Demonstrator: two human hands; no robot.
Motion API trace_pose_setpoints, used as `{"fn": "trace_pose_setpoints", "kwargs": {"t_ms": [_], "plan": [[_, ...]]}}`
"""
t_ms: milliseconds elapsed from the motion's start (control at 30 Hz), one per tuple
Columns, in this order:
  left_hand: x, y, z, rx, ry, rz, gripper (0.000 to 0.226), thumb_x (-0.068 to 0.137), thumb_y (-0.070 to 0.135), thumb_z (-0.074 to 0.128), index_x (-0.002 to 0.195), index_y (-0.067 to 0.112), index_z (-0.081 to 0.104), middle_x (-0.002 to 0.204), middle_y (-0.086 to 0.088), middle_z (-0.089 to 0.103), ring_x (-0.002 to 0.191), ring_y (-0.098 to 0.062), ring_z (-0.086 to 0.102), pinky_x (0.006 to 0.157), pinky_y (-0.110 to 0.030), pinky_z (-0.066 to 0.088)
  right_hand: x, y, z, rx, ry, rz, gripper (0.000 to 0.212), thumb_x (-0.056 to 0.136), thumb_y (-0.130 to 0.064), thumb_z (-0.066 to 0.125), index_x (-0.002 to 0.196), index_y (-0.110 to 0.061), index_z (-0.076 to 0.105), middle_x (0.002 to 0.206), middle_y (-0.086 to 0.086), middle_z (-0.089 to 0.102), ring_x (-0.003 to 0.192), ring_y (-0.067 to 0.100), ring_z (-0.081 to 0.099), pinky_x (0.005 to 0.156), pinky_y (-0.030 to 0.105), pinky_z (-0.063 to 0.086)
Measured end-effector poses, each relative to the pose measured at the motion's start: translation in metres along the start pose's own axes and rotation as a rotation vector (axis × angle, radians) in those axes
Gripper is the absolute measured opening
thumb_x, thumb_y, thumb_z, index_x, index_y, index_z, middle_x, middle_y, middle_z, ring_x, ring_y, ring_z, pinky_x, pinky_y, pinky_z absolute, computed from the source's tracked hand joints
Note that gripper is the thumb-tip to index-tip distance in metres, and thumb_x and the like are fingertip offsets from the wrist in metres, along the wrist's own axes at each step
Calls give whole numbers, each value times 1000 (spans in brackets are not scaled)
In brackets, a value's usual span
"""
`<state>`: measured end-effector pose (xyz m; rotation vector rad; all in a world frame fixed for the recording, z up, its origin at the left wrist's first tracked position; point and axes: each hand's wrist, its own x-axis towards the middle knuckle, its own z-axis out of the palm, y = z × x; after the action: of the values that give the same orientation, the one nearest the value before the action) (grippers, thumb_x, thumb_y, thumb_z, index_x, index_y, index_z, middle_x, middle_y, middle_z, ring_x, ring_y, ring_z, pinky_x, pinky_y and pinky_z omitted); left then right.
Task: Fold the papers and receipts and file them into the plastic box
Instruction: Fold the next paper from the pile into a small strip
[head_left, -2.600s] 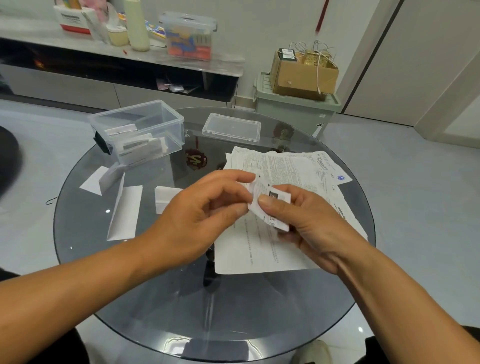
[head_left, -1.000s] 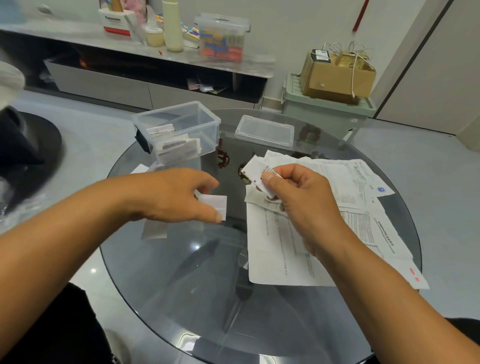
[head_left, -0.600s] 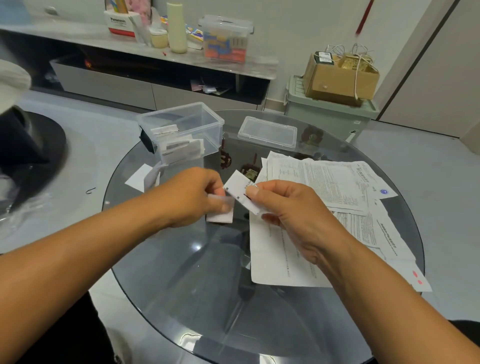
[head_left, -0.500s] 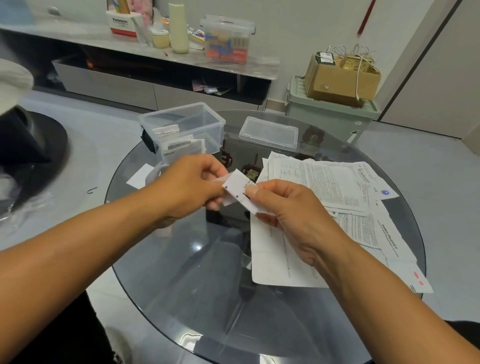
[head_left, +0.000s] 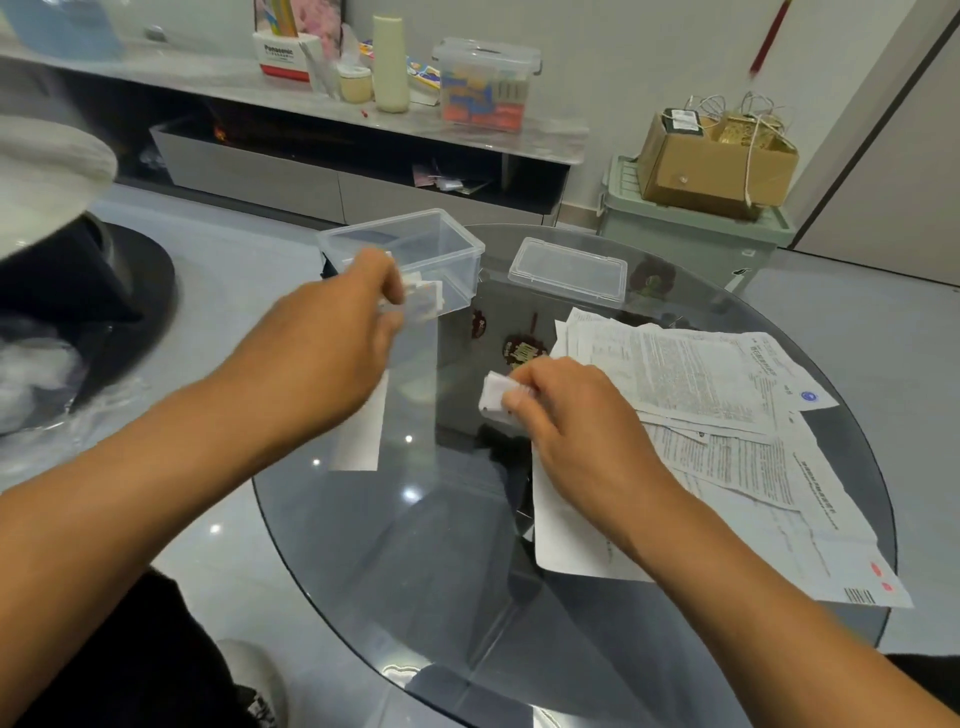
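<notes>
Left hand (head_left: 332, 338) pinched folded receipt (head_left: 423, 304) at plastic box (head_left: 410, 254), upper centre; right hand (head_left: 566, 415) gripped another small receipt (head_left: 493, 397), farther, lower right.

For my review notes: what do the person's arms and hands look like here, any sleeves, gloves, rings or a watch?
Both forearms are bare all the way to the frame edge, with no sleeves showing. The left hand and right hand wear no gloves, and no rings, watch or wristband can be seen on the sides facing the camera. The left hand is somewhat motion-blurred, so fine detail there is uncertain.
</notes>
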<state>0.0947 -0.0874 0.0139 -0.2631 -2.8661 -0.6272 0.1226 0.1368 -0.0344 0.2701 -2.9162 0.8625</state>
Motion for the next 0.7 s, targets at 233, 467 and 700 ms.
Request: {"fn": "trace_pose_setpoints", "kwargs": {"t_ms": [233, 467, 700], "plan": [[-7, -28, -6, 268, -354, -250, 32, 97, 49, 61, 92, 17, 56, 79, -4, 70, 70, -22, 68, 73, -40, 58, 0, -7, 10, -74, -79, 3, 30, 109, -35, 44, 82, -21, 44, 79, -2, 48, 72, 17, 47, 60, 34, 34], [-14, -26, 11, 194, -443, -231, 45, 82, 58, 74, 106, 21, 69, 88, 2, 71, 71, -16, 66, 67, -35, 57, -8, -16, 4, 264, -63, 86, 29, 107, -39, 47, 92, -16, 55, 81, -2, 57, 71, 14, 50, 60, 29, 36], [-14, -23, 26, -203, -420, -178, 19, 87, 29, 79, 84, 25, 60, 82, 6, 64, 73, -13, 58, 62, -25, 41, -5, -17, 8, 456, 0, 167, 28, 106, -42, 51, 93, -21, 63, 80, -6, 64, 68, 7, 56, 64, 27, 42]]}}
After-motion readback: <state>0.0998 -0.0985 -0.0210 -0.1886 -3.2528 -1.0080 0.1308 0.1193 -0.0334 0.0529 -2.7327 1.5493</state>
